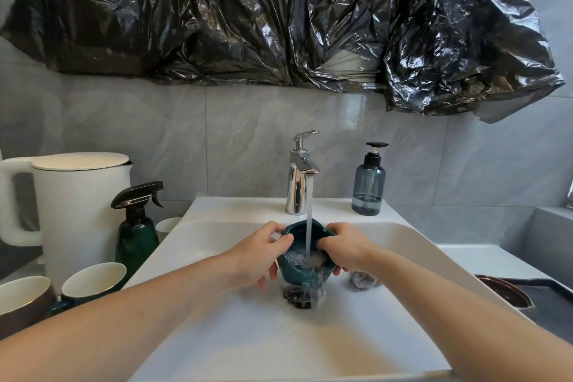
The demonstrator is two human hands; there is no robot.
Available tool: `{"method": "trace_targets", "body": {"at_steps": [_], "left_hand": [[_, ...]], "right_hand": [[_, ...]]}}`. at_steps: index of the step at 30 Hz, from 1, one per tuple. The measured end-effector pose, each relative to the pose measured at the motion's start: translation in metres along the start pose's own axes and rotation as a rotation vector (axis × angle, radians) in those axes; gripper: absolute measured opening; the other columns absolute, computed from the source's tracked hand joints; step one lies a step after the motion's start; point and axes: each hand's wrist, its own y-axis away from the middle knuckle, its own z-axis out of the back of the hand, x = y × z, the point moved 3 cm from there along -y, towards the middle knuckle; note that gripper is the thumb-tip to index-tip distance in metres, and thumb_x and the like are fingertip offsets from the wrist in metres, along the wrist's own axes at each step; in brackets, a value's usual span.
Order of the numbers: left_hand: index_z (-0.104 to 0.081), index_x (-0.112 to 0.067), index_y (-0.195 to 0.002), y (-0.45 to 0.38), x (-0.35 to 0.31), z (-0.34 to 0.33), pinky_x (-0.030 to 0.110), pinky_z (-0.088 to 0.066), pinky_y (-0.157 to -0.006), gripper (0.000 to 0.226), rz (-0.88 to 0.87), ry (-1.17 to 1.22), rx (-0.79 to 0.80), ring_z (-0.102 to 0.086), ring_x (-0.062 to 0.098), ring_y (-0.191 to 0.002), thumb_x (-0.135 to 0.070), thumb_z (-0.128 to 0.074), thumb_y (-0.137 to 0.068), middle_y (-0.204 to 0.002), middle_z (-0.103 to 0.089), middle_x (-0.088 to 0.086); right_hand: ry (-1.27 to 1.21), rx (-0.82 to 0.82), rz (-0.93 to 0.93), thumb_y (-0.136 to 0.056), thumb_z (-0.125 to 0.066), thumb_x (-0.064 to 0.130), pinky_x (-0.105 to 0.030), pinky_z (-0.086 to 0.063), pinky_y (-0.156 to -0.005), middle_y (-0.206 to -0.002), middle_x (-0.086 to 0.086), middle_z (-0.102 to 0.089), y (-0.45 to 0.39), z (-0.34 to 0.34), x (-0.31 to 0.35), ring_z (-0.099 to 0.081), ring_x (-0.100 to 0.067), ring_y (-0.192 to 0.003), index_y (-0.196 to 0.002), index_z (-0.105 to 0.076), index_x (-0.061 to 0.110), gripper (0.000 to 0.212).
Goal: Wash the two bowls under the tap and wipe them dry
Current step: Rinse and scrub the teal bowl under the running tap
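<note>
- left hand [259, 254] and right hand [344, 250] both gripping teal bowl [302, 273] by its rim
- tap [300, 170] water running into bowl over white sink [217, 335]

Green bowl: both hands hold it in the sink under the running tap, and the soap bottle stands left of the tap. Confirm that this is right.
One detail is wrong. The head view shows the soap bottle standing right of the tap, not left. The rest holds: the left hand and right hand hold the green bowl in the sink under the running water.
</note>
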Motion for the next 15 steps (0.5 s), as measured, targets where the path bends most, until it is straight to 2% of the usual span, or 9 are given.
{"method": "trace_targets", "body": {"at_steps": [3, 6, 8, 11, 15], "left_hand": [[-0.051, -0.022, -0.136, 0.0016, -0.0021, 0.0008, 0.031, -0.049, -0.049, 0.033, 0.012, -0.006, -0.007, -0.058, 0.018, -0.068, -0.043, -0.042, -0.112, -0.121, -0.063, 0.008], [-0.056, -0.018, -0.13, 0.0024, -0.0027, -0.0004, 0.03, -0.048, -0.048, 0.035, 0.03, -0.026, -0.005, -0.056, 0.017, -0.065, -0.044, -0.041, -0.112, -0.124, -0.061, 0.01], [-0.058, -0.014, -0.124, 0.0023, -0.0014, -0.0011, 0.029, -0.047, -0.046, 0.037, 0.04, -0.052, -0.004, -0.055, 0.017, -0.063, -0.044, -0.041, -0.112, -0.118, -0.059, 0.015], [-0.06, -0.009, -0.121, 0.0013, 0.0006, -0.0024, 0.028, -0.045, -0.045, 0.044, 0.054, -0.082, 0.002, -0.055, 0.017, -0.063, -0.046, -0.039, -0.112, -0.105, -0.054, 0.011], [-0.062, -0.005, -0.121, -0.0021, 0.0022, -0.0019, 0.027, -0.043, -0.041, 0.048, 0.075, -0.078, -0.011, -0.054, 0.017, -0.057, -0.044, -0.035, -0.113, -0.099, -0.052, 0.013]], "right_hand": [[-0.008, 0.017, -0.017, -0.101, -0.049, 0.018, -0.021, -0.043, -0.045, -0.082, -0.01, -0.068, -0.0011, 0.0004, -0.0008, -0.059, -0.013, -0.048, -0.122, -0.06, 0.008, 0.026], [0.005, 0.068, -0.046, -0.099, -0.05, 0.018, -0.022, -0.042, -0.045, -0.074, -0.009, -0.069, 0.0001, -0.0004, -0.0029, -0.059, -0.013, -0.045, -0.113, -0.064, 0.006, 0.024], [0.034, 0.106, -0.074, -0.098, -0.051, 0.023, -0.023, -0.045, -0.049, -0.072, -0.008, -0.07, 0.0018, -0.0014, -0.0039, -0.061, -0.014, -0.048, -0.108, -0.066, 0.007, 0.024], [0.054, 0.146, -0.113, -0.1, -0.051, 0.029, -0.024, -0.048, -0.055, -0.076, -0.007, -0.068, 0.0026, -0.0024, -0.0045, -0.062, -0.014, -0.05, -0.11, -0.065, 0.008, 0.028], [-0.026, 0.164, -0.149, -0.105, -0.042, 0.04, -0.021, -0.047, -0.054, -0.08, -0.008, -0.066, 0.0051, -0.0017, -0.0026, -0.057, -0.015, -0.05, -0.106, -0.065, 0.009, 0.038]]}}
